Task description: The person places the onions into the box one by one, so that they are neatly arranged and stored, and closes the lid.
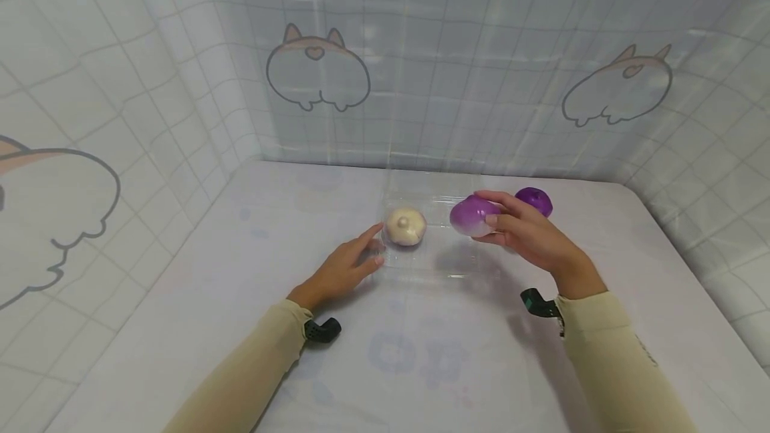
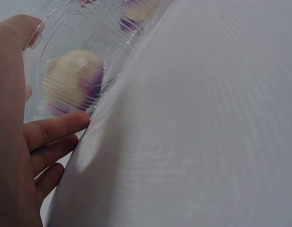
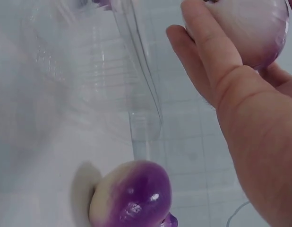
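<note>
Gripping a glossy purple-and-white turnip (image 1: 472, 214), right hand (image 1: 529, 236); left hand (image 1: 343, 266) rests flat, fingers relaxed.

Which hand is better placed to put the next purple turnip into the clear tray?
Right hand, probably: it already grips a purple-and-white turnip beside the clear plastic tray. The left hand only steadies the tray's edge.

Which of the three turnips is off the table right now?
The purple-and-white turnip gripped in the right hand. The pale one sits in the clear tray; the dark purple one lies behind.
</note>
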`<state>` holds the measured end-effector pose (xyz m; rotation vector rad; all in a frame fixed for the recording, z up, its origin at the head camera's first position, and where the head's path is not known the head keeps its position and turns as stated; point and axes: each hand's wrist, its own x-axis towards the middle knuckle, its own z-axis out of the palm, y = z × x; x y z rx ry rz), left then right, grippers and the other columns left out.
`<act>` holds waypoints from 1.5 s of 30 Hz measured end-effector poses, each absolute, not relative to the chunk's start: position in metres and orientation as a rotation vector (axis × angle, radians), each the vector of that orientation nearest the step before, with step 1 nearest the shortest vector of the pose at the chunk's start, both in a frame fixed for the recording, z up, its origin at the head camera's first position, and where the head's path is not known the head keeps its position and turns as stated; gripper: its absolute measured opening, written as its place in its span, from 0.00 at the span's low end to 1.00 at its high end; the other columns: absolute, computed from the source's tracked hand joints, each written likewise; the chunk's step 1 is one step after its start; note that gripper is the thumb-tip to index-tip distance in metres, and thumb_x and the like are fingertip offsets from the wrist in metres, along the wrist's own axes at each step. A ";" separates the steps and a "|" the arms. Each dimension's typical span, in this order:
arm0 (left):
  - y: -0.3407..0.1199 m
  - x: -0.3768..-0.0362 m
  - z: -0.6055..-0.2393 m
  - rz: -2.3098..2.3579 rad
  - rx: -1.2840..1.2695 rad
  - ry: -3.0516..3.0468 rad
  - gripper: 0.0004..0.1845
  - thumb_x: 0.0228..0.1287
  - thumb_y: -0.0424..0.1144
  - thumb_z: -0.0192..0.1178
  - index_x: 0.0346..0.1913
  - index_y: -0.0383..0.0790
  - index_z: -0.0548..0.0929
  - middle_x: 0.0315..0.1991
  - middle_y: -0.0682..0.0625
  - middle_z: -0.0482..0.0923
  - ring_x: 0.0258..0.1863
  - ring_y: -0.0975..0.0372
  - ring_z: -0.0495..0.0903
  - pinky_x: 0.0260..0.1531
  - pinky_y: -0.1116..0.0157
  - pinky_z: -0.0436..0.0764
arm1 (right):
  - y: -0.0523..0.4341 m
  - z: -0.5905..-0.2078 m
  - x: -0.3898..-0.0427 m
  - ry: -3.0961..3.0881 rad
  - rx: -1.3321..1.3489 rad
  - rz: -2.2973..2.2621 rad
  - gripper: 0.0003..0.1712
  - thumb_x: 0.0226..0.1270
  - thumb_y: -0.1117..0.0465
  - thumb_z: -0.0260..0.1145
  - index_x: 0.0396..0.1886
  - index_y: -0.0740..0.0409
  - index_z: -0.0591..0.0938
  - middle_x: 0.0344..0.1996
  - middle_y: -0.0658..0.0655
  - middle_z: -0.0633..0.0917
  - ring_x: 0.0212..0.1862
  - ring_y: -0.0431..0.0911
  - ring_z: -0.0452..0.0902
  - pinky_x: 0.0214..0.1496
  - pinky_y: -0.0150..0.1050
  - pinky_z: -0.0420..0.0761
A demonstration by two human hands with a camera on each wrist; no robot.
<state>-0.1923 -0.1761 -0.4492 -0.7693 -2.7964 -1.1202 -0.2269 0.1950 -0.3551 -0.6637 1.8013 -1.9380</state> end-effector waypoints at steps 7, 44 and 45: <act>-0.177 -0.192 -0.449 -1.125 -0.758 -2.799 0.37 0.76 0.55 0.52 0.81 0.52 0.53 0.61 0.48 0.79 0.66 0.51 0.71 0.66 0.45 0.65 | 0.187 -0.348 -0.230 1.804 -0.487 -1.975 0.32 0.81 0.52 0.54 0.76 0.62 0.60 0.73 0.63 0.56 0.70 0.64 0.60 0.60 0.51 0.76; -0.174 -0.195 -0.453 -1.138 -0.757 -2.802 0.37 0.75 0.57 0.51 0.81 0.56 0.52 0.63 0.48 0.78 0.67 0.52 0.71 0.66 0.45 0.66 | 0.154 -0.335 -0.250 2.070 -0.650 -1.495 0.37 0.67 0.54 0.71 0.73 0.50 0.70 0.63 0.58 0.76 0.61 0.54 0.76 0.60 0.45 0.79; -0.174 -0.195 -0.453 -1.139 -0.756 -2.802 0.37 0.76 0.57 0.51 0.81 0.56 0.52 0.63 0.48 0.78 0.67 0.52 0.71 0.66 0.46 0.65 | 0.154 -0.336 -0.250 2.076 -0.652 -1.481 0.37 0.67 0.54 0.71 0.73 0.48 0.70 0.63 0.57 0.76 0.62 0.53 0.75 0.60 0.46 0.78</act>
